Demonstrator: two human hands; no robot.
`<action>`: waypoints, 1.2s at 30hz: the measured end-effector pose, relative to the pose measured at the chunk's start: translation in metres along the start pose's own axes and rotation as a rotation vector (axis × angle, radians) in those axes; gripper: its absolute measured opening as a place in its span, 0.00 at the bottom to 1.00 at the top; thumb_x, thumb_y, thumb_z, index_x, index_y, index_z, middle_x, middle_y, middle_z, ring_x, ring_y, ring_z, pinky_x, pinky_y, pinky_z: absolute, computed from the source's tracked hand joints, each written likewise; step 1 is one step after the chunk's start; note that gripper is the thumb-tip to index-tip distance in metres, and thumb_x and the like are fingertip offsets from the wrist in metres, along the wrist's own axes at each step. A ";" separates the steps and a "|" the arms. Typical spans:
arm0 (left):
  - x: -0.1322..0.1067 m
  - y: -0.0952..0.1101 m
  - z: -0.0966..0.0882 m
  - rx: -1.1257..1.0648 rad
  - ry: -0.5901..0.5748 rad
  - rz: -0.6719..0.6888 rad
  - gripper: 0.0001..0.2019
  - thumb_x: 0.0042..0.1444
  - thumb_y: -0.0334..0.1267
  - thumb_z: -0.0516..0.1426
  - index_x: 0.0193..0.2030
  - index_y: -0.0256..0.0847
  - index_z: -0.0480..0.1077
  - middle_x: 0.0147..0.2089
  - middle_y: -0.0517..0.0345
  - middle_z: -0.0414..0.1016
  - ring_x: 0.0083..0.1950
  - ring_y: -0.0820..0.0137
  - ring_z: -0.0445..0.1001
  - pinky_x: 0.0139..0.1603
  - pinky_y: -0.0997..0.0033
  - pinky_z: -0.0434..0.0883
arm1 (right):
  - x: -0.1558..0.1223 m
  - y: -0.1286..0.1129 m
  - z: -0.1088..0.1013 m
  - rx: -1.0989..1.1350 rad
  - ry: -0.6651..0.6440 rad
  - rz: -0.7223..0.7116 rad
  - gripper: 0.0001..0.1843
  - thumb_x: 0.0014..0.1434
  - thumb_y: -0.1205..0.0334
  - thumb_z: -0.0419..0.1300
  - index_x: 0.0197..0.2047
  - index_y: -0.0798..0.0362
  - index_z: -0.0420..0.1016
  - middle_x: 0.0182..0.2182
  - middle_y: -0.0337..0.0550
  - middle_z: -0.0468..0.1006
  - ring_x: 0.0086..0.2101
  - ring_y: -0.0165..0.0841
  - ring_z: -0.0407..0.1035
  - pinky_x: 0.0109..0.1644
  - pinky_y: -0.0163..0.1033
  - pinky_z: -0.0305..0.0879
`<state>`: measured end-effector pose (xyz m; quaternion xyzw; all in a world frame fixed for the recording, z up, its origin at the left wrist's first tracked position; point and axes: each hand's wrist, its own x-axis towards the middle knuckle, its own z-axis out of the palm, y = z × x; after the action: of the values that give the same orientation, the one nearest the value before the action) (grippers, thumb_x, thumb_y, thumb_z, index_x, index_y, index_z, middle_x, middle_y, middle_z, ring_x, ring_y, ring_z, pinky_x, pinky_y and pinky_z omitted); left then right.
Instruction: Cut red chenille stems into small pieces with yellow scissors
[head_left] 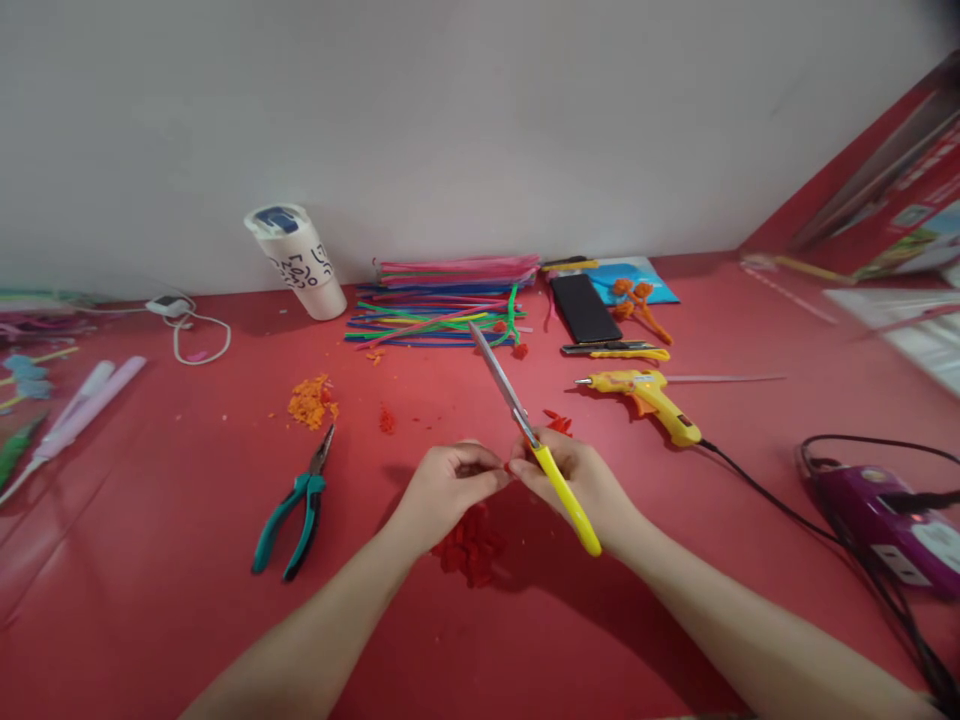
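Observation:
Over the middle of the red table, my left hand (448, 492) is closed, thumb and forefinger pinching a small red piece (508, 468) that is mostly hidden. The fingertips of my right hand (592, 485) meet it from the other side. Scissors with yellow handles (564, 498) rest in my right hand, their blades (499, 375) pointing away and to the left. Beneath my hands lies a heap of red fuzzy pieces (471, 548). More red bits (558, 423) lie just beyond my right hand.
Teal-handled pliers (309, 490) and orange clippings (313, 402) lie left. Pipe cleaners (442, 305) are stacked by the wall, near a white tumbler (304, 265). To the right are a phone (585, 308), a yellow glue gun (645, 400) with its cord, and a purple power strip (885, 520).

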<state>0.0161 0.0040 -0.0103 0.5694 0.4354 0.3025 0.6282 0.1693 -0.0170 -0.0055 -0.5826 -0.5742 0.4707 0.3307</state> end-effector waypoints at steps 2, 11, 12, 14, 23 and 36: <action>0.000 -0.002 0.001 0.053 0.011 0.059 0.04 0.45 0.35 0.57 0.24 0.37 0.70 0.25 0.61 0.66 0.28 0.74 0.64 0.31 0.75 0.61 | 0.001 0.002 0.000 -0.003 -0.011 -0.010 0.06 0.46 0.61 0.54 0.25 0.52 0.60 0.17 0.30 0.56 0.19 0.23 0.50 0.21 0.31 0.49; -0.001 -0.004 0.002 0.028 0.122 0.077 0.02 0.44 0.33 0.57 0.25 0.37 0.69 0.27 0.61 0.67 0.29 0.74 0.66 0.32 0.75 0.63 | 0.002 0.001 -0.002 -0.127 0.021 -0.080 0.09 0.49 0.57 0.52 0.24 0.52 0.58 0.18 0.32 0.57 0.20 0.25 0.53 0.23 0.31 0.50; 0.000 -0.004 0.000 -0.034 0.158 0.055 0.02 0.44 0.34 0.57 0.25 0.37 0.69 0.26 0.61 0.67 0.28 0.75 0.65 0.31 0.76 0.63 | 0.002 0.000 -0.004 -0.199 0.031 -0.092 0.10 0.49 0.55 0.53 0.24 0.52 0.57 0.18 0.33 0.57 0.20 0.25 0.53 0.23 0.31 0.49; 0.003 -0.004 -0.005 -0.194 0.268 0.020 0.03 0.44 0.34 0.58 0.27 0.37 0.70 0.23 0.63 0.67 0.25 0.77 0.63 0.30 0.77 0.62 | 0.001 0.000 -0.010 -0.405 0.060 -0.112 0.14 0.47 0.51 0.54 0.23 0.51 0.56 0.17 0.33 0.58 0.19 0.26 0.54 0.22 0.32 0.47; 0.009 -0.001 -0.019 -0.564 0.476 0.115 0.02 0.42 0.32 0.60 0.25 0.37 0.71 0.24 0.62 0.70 0.26 0.79 0.66 0.30 0.78 0.63 | 0.000 0.009 -0.013 -1.100 0.024 -0.244 0.21 0.56 0.44 0.42 0.32 0.54 0.61 0.21 0.44 0.72 0.21 0.34 0.66 0.23 0.35 0.40; 0.007 0.001 -0.019 -0.585 0.477 0.166 0.01 0.43 0.31 0.59 0.25 0.37 0.72 0.23 0.62 0.69 0.25 0.79 0.66 0.31 0.77 0.63 | 0.001 0.015 -0.012 -1.187 0.008 -0.276 0.22 0.56 0.44 0.42 0.32 0.55 0.62 0.20 0.44 0.73 0.21 0.34 0.66 0.23 0.35 0.37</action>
<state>0.0018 0.0188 -0.0101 0.3130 0.4174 0.5877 0.6184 0.1853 -0.0159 -0.0157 -0.5894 -0.8075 0.0211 0.0095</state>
